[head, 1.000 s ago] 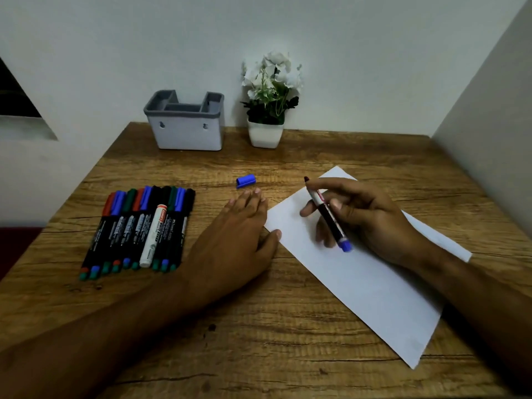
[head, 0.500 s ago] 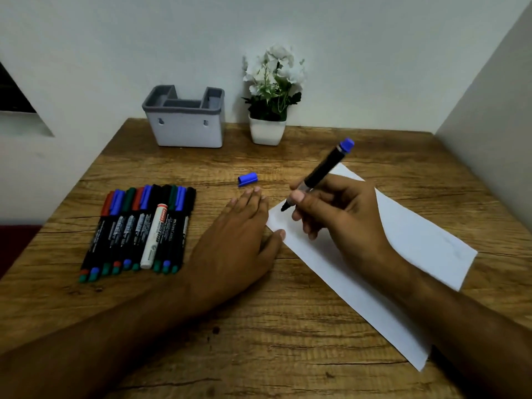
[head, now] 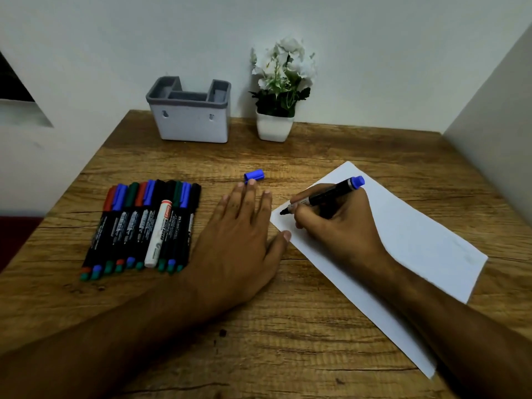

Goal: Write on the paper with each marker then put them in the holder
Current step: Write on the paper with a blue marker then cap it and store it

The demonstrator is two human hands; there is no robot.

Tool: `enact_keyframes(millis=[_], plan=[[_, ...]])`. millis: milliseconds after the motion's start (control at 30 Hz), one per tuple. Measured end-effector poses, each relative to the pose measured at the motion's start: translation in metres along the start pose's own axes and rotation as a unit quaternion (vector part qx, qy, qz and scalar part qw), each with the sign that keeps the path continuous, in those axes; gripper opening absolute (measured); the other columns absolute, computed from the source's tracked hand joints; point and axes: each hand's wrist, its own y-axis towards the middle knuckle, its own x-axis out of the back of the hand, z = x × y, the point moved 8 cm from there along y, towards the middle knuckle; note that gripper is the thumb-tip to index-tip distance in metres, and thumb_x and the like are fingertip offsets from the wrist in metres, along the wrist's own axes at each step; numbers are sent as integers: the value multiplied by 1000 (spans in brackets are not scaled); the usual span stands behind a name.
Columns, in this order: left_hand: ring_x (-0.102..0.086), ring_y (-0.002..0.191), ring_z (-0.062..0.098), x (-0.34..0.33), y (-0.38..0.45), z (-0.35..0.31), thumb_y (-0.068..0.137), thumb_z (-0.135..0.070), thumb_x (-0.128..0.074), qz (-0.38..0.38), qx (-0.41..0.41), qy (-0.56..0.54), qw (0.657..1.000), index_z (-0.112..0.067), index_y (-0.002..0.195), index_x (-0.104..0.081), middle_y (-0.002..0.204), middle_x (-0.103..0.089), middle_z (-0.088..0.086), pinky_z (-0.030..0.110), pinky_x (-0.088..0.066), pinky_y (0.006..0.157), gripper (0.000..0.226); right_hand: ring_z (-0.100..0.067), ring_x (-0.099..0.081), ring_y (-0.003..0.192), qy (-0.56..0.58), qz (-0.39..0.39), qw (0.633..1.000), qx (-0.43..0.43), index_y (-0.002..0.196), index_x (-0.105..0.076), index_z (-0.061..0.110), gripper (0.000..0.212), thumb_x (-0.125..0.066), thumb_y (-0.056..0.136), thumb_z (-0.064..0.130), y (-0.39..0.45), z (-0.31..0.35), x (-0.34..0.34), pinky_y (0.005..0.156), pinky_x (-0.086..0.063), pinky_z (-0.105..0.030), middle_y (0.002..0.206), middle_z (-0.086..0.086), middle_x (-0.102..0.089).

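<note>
A white sheet of paper (head: 414, 240) lies slanted on the right of the wooden table. My right hand (head: 336, 226) grips an uncapped black marker with a blue end (head: 331, 194), its tip down at the paper's near-left corner. My left hand (head: 241, 234) lies flat on the table with fingers straight, its thumb touching the paper's left edge. The marker's blue cap (head: 254, 175) lies on the table just beyond my left fingertips. A row of several capped markers (head: 144, 226) lies at the left. The grey and white holder (head: 191, 112) stands at the back.
A white pot with white flowers (head: 276, 110) stands at the back, right of the holder. Walls close in behind and on the right. The wooden table (head: 288, 341) shows bare wood in front of my arms.
My right hand turned the marker over, from tip pointing away to tip pointing down, and lowered it to the paper's corner. My left hand stayed flat. The view shifted slightly.
</note>
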Motion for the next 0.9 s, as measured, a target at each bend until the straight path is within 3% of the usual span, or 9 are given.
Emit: enact_keyframes(millis=[333, 567, 733, 900], plan=[[11, 152, 21, -2, 2, 0, 92, -62, -3, 5, 8, 12, 1000, -9, 157, 4, 165, 7, 12, 40, 1, 124, 84, 4, -70, 86, -46, 34, 998, 9, 97, -80, 19, 11, -75, 89, 13, -1, 3, -8, 74, -53, -9, 85, 16, -75], [7, 153, 23, -1, 1, -1, 89, -62, 2, 5, 7, 18, 1000, -6, 157, 2, 165, 3, 14, 42, -4, 124, 88, -8, -73, 78, -42, 26, 998, 30, 86, -79, 12, 11, -72, 84, 4, 0, 8, -6, 72, -58, -24, 78, 4, -77], [6, 153, 24, -1, 2, -1, 90, -61, -2, -2, 5, 21, 1000, -5, 157, -1, 165, 1, 15, 42, -5, 124, 86, -3, -72, 82, -62, 24, 997, 33, 92, -80, 14, 10, -72, 88, 10, 1, 7, -9, 73, -56, -16, 83, 9, -77], [2, 153, 25, -1, 1, -1, 92, -60, -5, -15, 3, 15, 1000, -4, 157, -5, 165, -4, 16, 42, -5, 124, 86, -10, -73, 77, -44, 24, 998, 30, 84, -78, 13, 10, -72, 85, 6, -1, 8, -6, 73, -59, -33, 78, 2, -77]])
